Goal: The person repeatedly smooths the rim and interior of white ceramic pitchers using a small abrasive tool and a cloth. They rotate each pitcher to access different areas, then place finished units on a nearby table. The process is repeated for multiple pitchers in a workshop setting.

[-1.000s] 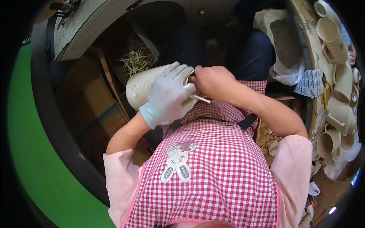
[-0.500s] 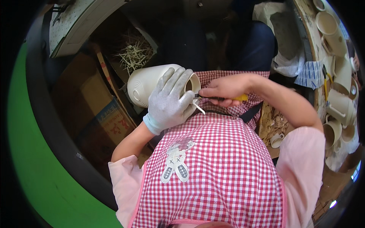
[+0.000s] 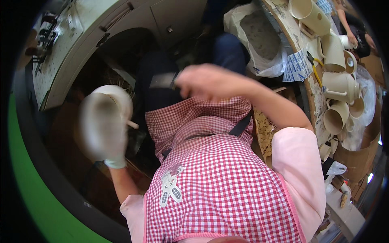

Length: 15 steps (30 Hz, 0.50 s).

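My left hand (image 3: 106, 137), in a pale glove and smeared by motion, holds a cream cylindrical vessel (image 3: 119, 98) low at the left, away from my lap, with a thin pale piece sticking out toward the right. My bare right hand (image 3: 202, 83) is raised over my checked apron and dark trousers, closed on a blurred flat blade tool (image 3: 162, 81) that points left. The two hands are apart.
A worn bench (image 3: 308, 93) at right carries cream mugs (image 3: 335, 117), yellow-handled pliers (image 3: 318, 71) and paper strips (image 3: 296, 65). A bag (image 3: 263, 48) lies beside it; a co-worker's arm (image 3: 343, 22) shows beyond. A white perforated board (image 3: 60, 48) stands upper left.
My left hand has carried the vessel left and turned it. My right hand has pulled away from its rim and risen leftward with the tool. The view has shifted.
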Motion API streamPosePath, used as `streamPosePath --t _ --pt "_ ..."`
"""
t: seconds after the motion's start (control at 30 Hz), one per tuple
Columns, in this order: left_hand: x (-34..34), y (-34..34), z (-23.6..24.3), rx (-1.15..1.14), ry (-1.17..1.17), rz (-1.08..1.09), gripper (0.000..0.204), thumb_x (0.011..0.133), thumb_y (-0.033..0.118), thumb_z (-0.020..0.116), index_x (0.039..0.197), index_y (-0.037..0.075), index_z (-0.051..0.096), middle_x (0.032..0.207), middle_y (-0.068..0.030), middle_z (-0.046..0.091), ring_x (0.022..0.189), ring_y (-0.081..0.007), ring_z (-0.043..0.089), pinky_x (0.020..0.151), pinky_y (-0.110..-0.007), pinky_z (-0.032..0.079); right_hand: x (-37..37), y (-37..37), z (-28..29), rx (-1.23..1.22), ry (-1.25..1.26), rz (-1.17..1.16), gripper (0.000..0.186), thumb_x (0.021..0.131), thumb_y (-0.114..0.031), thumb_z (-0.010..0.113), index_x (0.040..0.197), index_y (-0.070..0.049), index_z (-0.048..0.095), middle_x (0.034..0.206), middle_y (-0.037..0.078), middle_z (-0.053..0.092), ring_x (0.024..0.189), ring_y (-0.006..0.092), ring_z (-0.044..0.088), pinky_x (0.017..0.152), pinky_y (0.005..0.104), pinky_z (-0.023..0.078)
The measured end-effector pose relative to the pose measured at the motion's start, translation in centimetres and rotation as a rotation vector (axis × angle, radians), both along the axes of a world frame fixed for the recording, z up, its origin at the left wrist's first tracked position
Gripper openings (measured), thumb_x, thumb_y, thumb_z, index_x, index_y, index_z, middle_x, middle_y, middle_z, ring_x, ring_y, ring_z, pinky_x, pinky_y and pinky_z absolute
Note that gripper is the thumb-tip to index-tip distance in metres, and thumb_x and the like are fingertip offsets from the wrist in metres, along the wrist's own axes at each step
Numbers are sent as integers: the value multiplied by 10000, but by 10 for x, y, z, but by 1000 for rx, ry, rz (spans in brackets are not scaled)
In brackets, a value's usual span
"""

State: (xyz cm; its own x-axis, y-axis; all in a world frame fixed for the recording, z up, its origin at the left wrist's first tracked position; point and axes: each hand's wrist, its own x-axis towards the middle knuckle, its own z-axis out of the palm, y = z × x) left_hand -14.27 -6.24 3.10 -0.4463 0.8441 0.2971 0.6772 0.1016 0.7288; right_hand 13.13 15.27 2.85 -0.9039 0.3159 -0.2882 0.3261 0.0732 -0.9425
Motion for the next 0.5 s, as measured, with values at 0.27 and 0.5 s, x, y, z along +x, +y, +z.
streamPosePath --t 0.27,0.5 --pt "-64 10 12 234 353 542 554 904 -9 774 1401 -74 538 1394 -127 592 1204 -215 609 1073 -340 506 254 195 1 1611 -827 -764 328 1030 -411 556 1203 -161 680 1083 117 706 930 367 696 764 505 559" --pt "-69 9 34 442 415 599 544 896 51 809 1352 -99 556 1321 -188 628 1120 -236 652 997 -346 556 231 165 -30 1625 -272 -862 215 986 -304 656 1100 -129 706 998 128 699 929 353 681 784 458 529"
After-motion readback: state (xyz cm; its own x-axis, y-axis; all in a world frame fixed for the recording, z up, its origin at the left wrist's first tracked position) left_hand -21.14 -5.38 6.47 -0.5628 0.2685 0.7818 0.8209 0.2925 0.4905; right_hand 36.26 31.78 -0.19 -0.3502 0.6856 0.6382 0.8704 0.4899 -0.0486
